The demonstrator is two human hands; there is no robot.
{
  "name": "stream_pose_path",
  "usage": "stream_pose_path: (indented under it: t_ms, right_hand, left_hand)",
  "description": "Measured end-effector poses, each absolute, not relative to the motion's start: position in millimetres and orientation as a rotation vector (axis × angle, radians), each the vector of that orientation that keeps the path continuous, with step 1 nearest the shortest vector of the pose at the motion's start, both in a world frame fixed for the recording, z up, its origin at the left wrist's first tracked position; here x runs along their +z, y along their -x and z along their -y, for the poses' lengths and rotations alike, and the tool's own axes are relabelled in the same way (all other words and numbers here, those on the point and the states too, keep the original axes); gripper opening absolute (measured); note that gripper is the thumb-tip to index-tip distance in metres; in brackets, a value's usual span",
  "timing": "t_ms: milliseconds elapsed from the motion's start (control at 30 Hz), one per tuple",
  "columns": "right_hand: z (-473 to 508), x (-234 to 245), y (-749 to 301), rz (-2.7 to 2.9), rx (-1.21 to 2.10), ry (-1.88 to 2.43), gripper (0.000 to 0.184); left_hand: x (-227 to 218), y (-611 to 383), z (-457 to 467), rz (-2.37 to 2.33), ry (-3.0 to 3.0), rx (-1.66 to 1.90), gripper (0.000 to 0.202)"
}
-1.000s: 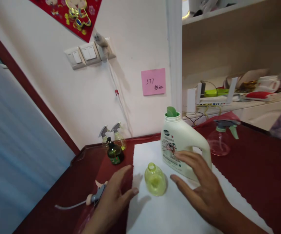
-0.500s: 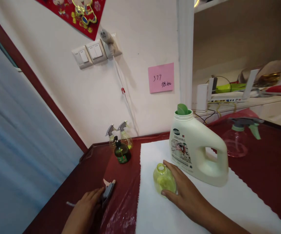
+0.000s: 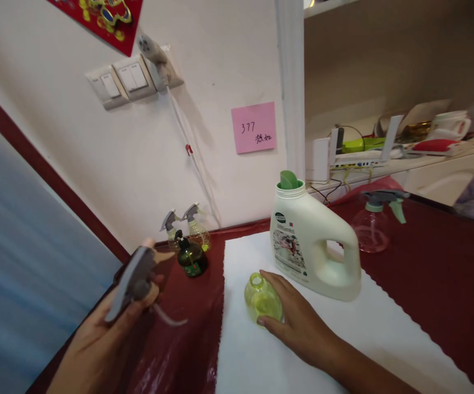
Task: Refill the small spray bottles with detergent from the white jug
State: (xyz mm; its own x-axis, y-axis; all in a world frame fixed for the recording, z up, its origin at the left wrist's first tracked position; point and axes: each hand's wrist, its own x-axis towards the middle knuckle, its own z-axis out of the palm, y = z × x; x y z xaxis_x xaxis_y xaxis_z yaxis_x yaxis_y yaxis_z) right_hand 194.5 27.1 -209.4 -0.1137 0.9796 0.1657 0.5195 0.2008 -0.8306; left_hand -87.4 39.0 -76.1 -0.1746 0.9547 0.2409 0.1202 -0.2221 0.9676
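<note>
My left hand point(image 3: 109, 323) is closed around a grey spray nozzle head point(image 3: 132, 282) with a pinkish trigger, raised above the dark red table; its thin dip tube hangs out to the right. My right hand point(image 3: 298, 323) grips the side of a small yellow-green translucent bottle point(image 3: 262, 300), its thumb at the front. The bottle stands upright on a white sheet point(image 3: 241, 355), and its neck is uncovered. Right behind it stands a large pale green detergent jug point(image 3: 314, 246) without a lid, a green spout showing in its mouth.
A dark green pump bottle point(image 3: 191, 257) and two small spray bottles point(image 3: 199, 234) stand by the wall at the back left. On the right is a clear pinkish spray bottle point(image 3: 370, 230). A white router point(image 3: 360, 158) sits on the shelf behind. The table point(image 3: 438, 262) is dark red.
My left hand has lifted the spray nozzle head off the table and turned it over, bringing its tube into view. My right hand stays on the bottle. The camera view has shifted slightly.
</note>
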Motion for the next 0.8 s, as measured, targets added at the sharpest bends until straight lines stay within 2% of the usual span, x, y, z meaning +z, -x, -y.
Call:
stream_pose_path:
  t_ms: [67, 167, 300, 567, 800]
  right_hand:
    - [-27, -210, -194, 1.745, 0.78, 1.408, 0.08]
    - [-27, -211, -195, 1.758, 0.774, 1.402, 0.081]
    - [-28, -209, -196, 1.767, 0.764, 1.399, 0.083]
    - [-27, -199, -197, 1.757, 0.774, 1.413, 0.085]
    - [-26, -197, -196, 1.759, 0.759, 1.416, 0.085]
  left_hand:
    - [-58, 54, -41, -1.077, -1.179, 1.607, 0.057]
    - [-44, 16, -49, -0.852, -1.133, 1.745, 0.052]
    - [-48, -15, -58, -0.647, -1.206, 1.647, 0.045]
    - [-66, -31, -64, -0.828, -1.227, 1.479, 0.055]
    - [-124, -34, -74, -0.967, -1.297, 1.201, 0.036]
